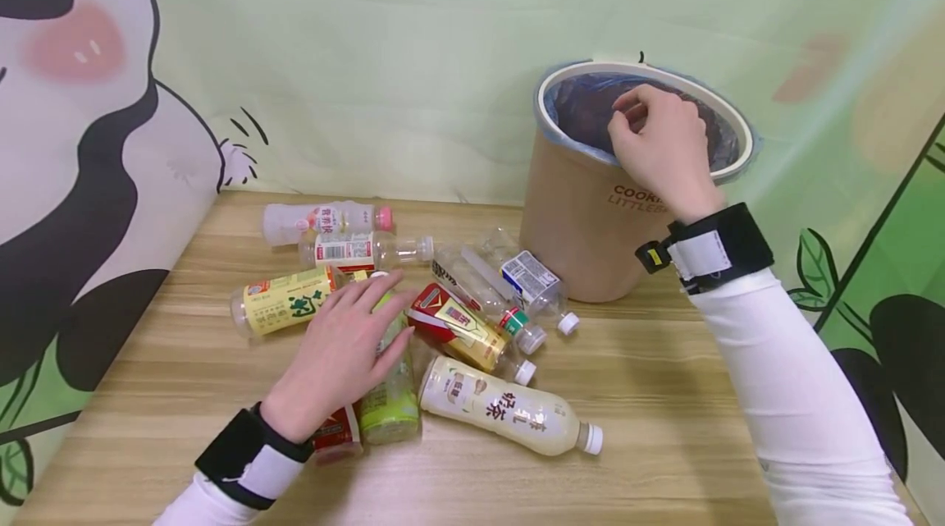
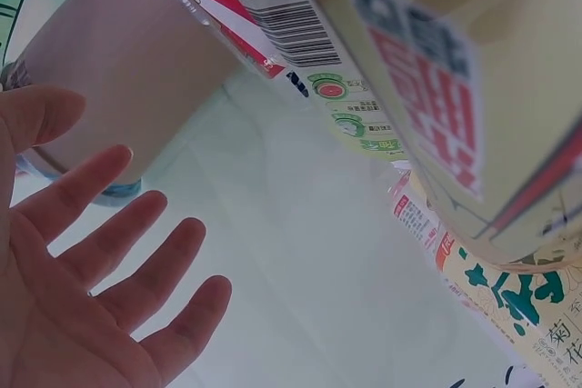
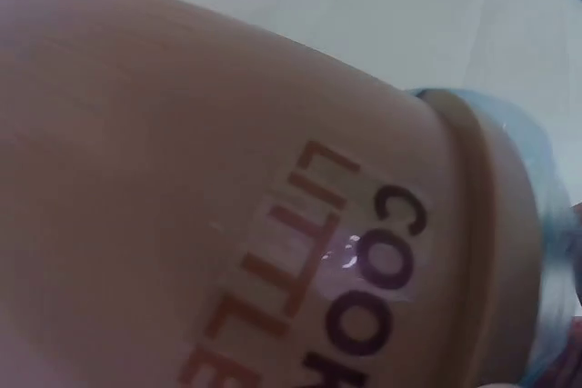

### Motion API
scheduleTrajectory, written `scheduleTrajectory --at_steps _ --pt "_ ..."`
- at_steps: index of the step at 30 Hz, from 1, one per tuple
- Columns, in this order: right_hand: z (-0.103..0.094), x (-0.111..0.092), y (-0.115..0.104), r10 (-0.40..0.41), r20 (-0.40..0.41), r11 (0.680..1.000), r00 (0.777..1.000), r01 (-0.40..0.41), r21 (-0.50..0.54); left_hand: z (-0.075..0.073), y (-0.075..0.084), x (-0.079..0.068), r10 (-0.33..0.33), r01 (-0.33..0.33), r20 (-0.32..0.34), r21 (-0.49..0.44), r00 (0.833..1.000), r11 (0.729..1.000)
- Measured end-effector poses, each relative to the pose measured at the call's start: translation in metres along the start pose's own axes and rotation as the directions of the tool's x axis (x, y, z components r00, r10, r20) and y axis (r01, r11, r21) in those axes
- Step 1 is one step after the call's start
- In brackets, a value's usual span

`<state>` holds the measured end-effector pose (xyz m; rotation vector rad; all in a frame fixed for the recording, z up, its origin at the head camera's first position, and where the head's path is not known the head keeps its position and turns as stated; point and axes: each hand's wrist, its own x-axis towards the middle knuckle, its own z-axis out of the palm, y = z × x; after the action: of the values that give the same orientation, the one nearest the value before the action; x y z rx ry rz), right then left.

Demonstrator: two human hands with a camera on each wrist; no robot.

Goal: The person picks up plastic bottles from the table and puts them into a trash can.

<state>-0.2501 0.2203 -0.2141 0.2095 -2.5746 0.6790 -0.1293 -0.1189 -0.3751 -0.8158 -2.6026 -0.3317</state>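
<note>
My left hand (image 1: pixel 347 354) is over the bottles with its fingers spread, overlapping a green-labelled bottle (image 1: pixel 390 407) in the head view. In the left wrist view the palm and spread fingers (image 2: pixel 173 270) show nothing held. My right hand (image 1: pixel 660 136) is above the mouth of a beige bin (image 1: pixel 576 222) with a blue liner, its fingers loosely curved and no object showing between them. The right wrist view is mostly filled by the bin's lettered side (image 3: pixel 182 179). A red-labelled bottle (image 1: pixel 338 434) is partly hidden under the left wrist.
Several bottles lie on the wooden table (image 1: pixel 635 444): a milk-tea bottle (image 1: pixel 502 407), a red-and-yellow one (image 1: pixel 461 325), a yellow-labelled one (image 1: pixel 284 303), a pink-capped one (image 1: pixel 317 221) and clear ones (image 1: pixel 531 280) beside the bin. A printed panda backdrop (image 1: pixel 369 83) stands behind.
</note>
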Motion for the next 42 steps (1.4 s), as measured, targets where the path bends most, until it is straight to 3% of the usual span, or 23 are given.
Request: scheduleTrajectory --at_steps 4,9,13,17,21,26,30,35,42 --pt "0.005 -0.009 -0.006 -0.132 -0.121 0.991 0.984 0.134 0.007 -0.001 0.001 0.0 -0.001 0.001 0.007 0.0 1.0 1.0" --pt "0.013 -0.029 -0.016 -0.307 -0.215 0.932 0.927 0.339 0.127 -0.001 0.001 0.002 -0.003 0.003 0.01 -0.009 1.0 1.0" --pt "0.026 -0.051 -0.023 -0.392 -0.22 0.871 0.894 0.437 0.225 -0.002 -0.001 0.002 -0.007 0.007 0.012 -0.019 1.0 1.0" --pt "0.047 -0.074 -0.025 -0.458 -0.161 0.836 0.874 0.485 0.255 -0.003 -0.003 0.003 -0.009 0.01 0.015 -0.023 1.0 1.0" --pt "0.069 -0.093 -0.024 -0.488 -0.041 0.836 0.872 0.48 0.264 -0.003 -0.005 0.004 -0.017 0.018 0.029 -0.023 0.999 1.0" --pt "0.09 -0.111 -0.02 -0.455 0.137 0.87 0.88 0.406 0.278 -0.004 -0.008 0.003 -0.036 0.037 0.066 -0.021 0.997 0.999" --pt "0.103 -0.119 -0.018 -0.433 0.244 0.891 0.868 0.37 0.264 -0.004 -0.012 0.002 -0.055 0.056 0.088 -0.011 0.995 0.998" --pt "0.113 -0.124 -0.02 -0.42 0.299 0.898 0.857 0.346 0.271 -0.006 -0.023 0.003 -0.067 0.066 0.089 0.005 0.994 0.998" --pt "0.125 -0.127 -0.034 -0.372 0.316 0.904 0.873 0.262 0.338 -0.013 -0.049 0.006 -0.097 0.094 0.097 0.036 0.991 0.995"
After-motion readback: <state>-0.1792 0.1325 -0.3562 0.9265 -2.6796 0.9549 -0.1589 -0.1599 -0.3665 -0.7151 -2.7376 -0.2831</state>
